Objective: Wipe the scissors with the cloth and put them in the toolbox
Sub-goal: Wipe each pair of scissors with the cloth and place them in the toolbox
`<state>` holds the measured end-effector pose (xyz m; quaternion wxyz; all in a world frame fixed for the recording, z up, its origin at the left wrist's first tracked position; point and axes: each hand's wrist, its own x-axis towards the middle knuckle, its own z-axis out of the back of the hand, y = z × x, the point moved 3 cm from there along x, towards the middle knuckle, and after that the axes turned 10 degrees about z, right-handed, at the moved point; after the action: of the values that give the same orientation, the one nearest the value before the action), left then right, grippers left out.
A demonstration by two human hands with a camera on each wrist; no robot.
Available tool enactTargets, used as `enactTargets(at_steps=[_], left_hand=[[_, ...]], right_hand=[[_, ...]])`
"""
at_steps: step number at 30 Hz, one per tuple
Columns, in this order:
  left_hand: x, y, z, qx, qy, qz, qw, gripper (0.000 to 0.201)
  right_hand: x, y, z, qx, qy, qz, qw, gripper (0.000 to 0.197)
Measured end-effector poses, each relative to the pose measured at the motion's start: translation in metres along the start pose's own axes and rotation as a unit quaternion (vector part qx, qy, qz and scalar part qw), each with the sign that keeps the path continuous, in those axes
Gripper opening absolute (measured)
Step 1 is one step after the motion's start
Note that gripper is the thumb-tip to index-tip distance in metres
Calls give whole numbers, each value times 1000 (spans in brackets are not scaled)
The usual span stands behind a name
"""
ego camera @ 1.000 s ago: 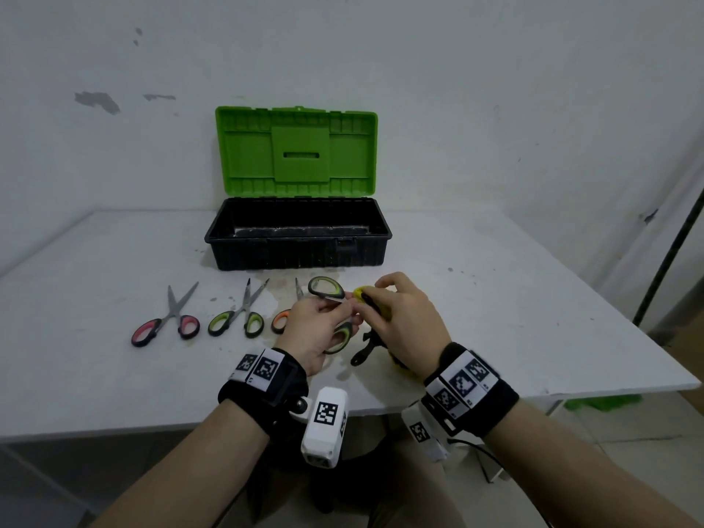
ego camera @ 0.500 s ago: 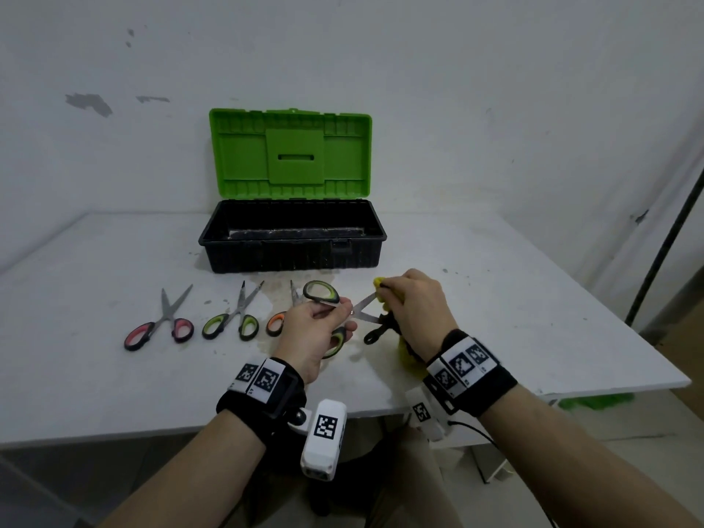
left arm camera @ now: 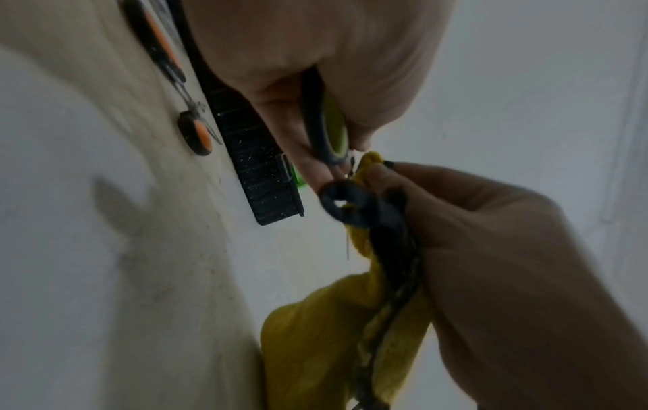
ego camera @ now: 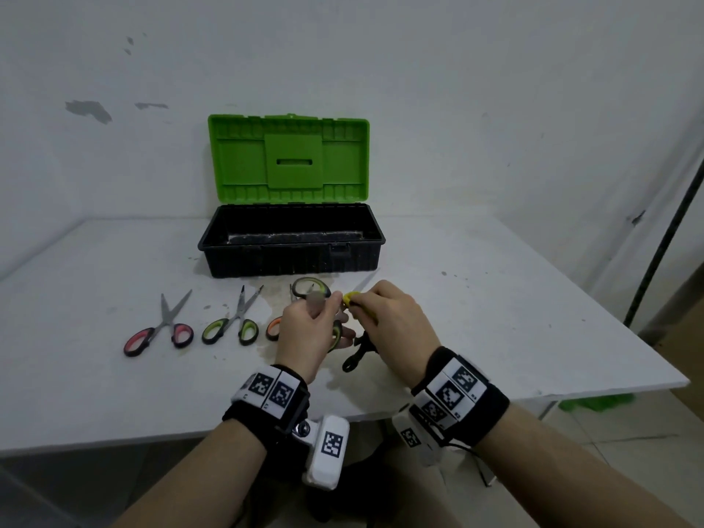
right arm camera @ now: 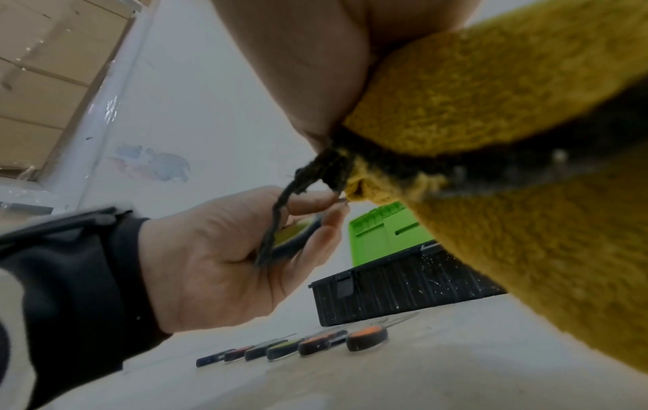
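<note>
A person's hands meet just in front of an open toolbox (ego camera: pixel 291 257) on a white table (ego camera: pixel 495 318). The left hand (ego camera: pixel 304 333) has its fingers curled round the green-and-grey handles of a pair of scissors (ego camera: pixel 310 289), one handle loop standing clear above the knuckles and a blade tip poking out toward the toolbox beyond the other hand. The right hand (ego camera: pixel 396 325) is closed on a yellow cloth (left arm camera: pixel 315 333) with a dark edging — its fingertips pinch a fold of it against the scissors near the blades, and the rest of the cloth hangs down from the palm toward the table. A black loop (ego camera: pixel 356 356) dangles under that hand. The toolbox, black with a green lid (ego camera: pixel 289 161) standing upright against the wall, holds no scissors that can be seen. To the left of the hands, in front of the toolbox, three more pairs lie flat on the table: pink-handled scissors (ego camera: pixel 160 331) farthest out, green-handled scissors (ego camera: pixel 232 323) next, and orange-handled scissors (ego camera: pixel 275 327) partly hidden behind the left hand.
</note>
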<state>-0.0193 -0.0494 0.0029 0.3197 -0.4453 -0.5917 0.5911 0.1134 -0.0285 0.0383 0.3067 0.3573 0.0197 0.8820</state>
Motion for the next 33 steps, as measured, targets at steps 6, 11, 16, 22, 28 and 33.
enactTargets(at_steps=[6, 11, 16, 22, 28, 33], left_hand=[[-4, -1, 3, 63, -1, -45, 997, 37], [-2, 2, 6, 50, 17, -36, 998, 36], [-1, 3, 5, 41, 11, -16, 999, 31], [-1, 4, -7, 44, 58, -32, 997, 36], [0, 9, -2, 36, 59, -26, 997, 31], [2, 8, 2, 52, 40, -26, 998, 30]], right_hand=[[8, -4, 3, 0, 16, -13, 1000, 19], [22, -36, 26, -15, 5, -103, 995, 19], [18, -23, 40, -3, -23, -61, 998, 17], [5, 4, 11, -22, 63, -15, 998, 20], [14, -29, 16, -20, 24, -84, 996, 21], [17, -44, 33, -20, -20, -108, 994, 18]])
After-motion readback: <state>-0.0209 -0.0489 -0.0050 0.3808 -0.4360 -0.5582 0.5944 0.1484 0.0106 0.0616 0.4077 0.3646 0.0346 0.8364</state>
